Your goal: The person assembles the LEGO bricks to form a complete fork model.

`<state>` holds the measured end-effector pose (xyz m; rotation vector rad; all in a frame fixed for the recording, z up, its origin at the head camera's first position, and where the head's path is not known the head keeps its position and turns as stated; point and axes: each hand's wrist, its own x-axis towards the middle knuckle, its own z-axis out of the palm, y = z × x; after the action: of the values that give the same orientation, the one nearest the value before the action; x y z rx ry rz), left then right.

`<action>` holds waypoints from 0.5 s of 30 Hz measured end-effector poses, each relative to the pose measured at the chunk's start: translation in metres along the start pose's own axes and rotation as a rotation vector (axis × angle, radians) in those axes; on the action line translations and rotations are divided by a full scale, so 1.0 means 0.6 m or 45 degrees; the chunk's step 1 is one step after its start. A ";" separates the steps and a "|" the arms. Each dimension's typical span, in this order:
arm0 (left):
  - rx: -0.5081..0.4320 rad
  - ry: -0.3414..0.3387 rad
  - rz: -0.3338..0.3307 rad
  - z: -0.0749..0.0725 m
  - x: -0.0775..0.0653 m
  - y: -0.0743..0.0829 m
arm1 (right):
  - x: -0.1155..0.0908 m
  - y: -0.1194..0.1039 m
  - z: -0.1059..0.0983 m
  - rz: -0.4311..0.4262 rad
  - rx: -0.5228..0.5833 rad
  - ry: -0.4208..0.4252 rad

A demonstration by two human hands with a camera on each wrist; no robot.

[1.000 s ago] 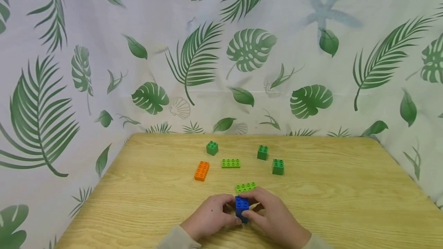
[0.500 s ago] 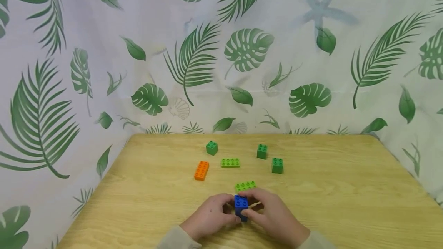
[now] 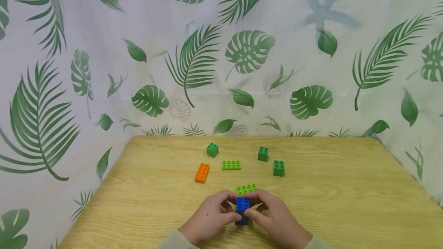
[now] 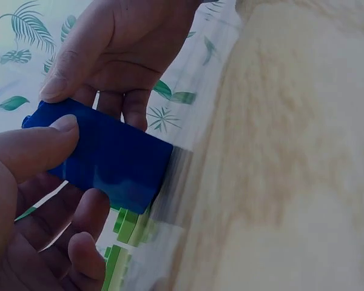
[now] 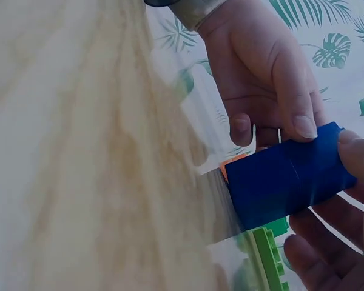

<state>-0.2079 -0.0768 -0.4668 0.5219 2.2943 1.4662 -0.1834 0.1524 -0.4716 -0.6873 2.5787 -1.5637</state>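
Between the left hand (image 3: 209, 216) and the right hand (image 3: 275, 216), a tall blue block (image 3: 242, 206) is held upright, pinched by both. Just beyond them on the counter (image 3: 346, 203) lies a lime brick (image 3: 246, 190); farther ahead of the left hand are an orange brick (image 3: 202, 173), another lime brick (image 3: 231, 165) and a green cube (image 3: 212, 150); farther ahead of the right hand, a second green cube (image 3: 263, 154) and, nearer, a third green cube (image 3: 278, 168)

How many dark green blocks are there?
3: one dark green block beyond the orange brick, another farther right, the third nearer and rightmost. More could be hidden.
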 end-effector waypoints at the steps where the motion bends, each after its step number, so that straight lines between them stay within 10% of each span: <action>1: 0.013 -0.002 -0.001 0.000 0.000 0.001 | 0.000 0.000 -0.001 0.005 0.004 -0.005; 15: 0.219 -0.005 0.029 -0.002 0.001 0.021 | 0.012 -0.004 -0.009 0.083 0.060 -0.093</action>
<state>-0.2075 -0.0723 -0.4548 0.6002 2.4327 1.2827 -0.1904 0.1532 -0.4656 -0.6370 2.4781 -1.5442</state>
